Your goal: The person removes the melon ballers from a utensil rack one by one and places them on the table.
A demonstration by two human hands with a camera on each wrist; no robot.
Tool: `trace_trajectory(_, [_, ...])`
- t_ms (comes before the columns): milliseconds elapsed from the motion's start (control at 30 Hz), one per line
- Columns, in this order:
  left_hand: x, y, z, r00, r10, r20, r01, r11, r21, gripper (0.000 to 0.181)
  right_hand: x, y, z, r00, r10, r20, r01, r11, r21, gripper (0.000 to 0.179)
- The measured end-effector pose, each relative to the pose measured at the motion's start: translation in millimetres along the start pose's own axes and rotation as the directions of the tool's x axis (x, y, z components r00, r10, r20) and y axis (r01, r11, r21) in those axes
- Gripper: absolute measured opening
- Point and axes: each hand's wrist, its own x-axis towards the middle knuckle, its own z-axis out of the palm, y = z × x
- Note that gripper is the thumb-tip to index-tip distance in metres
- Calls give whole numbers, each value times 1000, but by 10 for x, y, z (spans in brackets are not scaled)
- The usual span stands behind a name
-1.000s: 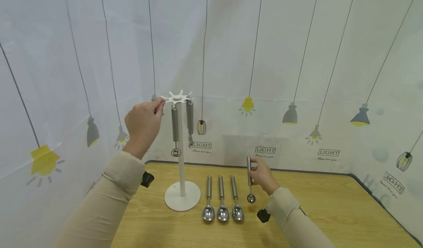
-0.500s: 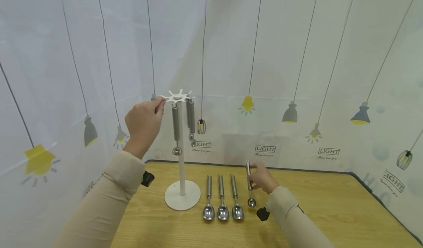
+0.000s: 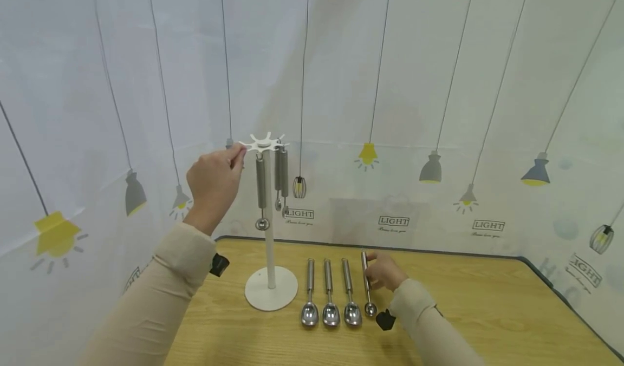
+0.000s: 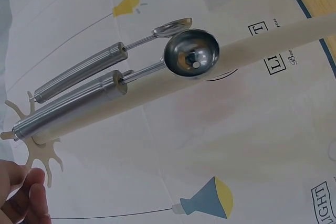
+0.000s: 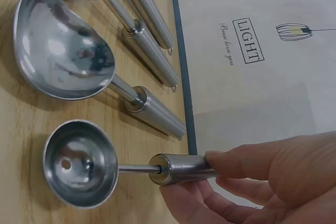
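My right hand (image 3: 385, 271) pinches the steel handle of a small melon baller (image 5: 81, 163) between thumb and fingers. The baller's round cup, with a hole in it, faces up close over the table, to the right of three larger steel scoops (image 3: 352, 314). At the left, my left hand (image 3: 214, 179) pinches one prong of the white hanging rack's star-shaped top (image 3: 264, 144) with thumb and forefinger. Several slim steel utensils dangle from that rack; a front one (image 4: 191, 53) ends in a small round cup, another melon baller.
The rack's round white base (image 3: 271, 289) stands on the wood-grain table (image 3: 487, 312), left of the scoops, which lie side by side, handles toward the back. Behind the table's dark back edge rises a white wall sheet (image 3: 439, 84) printed with hanging lamps.
My right hand has lowered the melon baller toward the table beside the three scoops. My left hand keeps its pinch on the rack's top, and the hanging utensils have swung slightly.
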Motion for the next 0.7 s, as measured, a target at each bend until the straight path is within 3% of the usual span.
trace_trajectory(400, [-21,22,-13,1000,20,-12,-20,1000,-2,26,79,68,99,1000,22,-2,-22,998,-53,48])
trace_trajectory(700, [-22,21,-1,1000,19,-16,-18,1000,4,26,189,117,121,999,-3,-41,-4,983,-183,44])
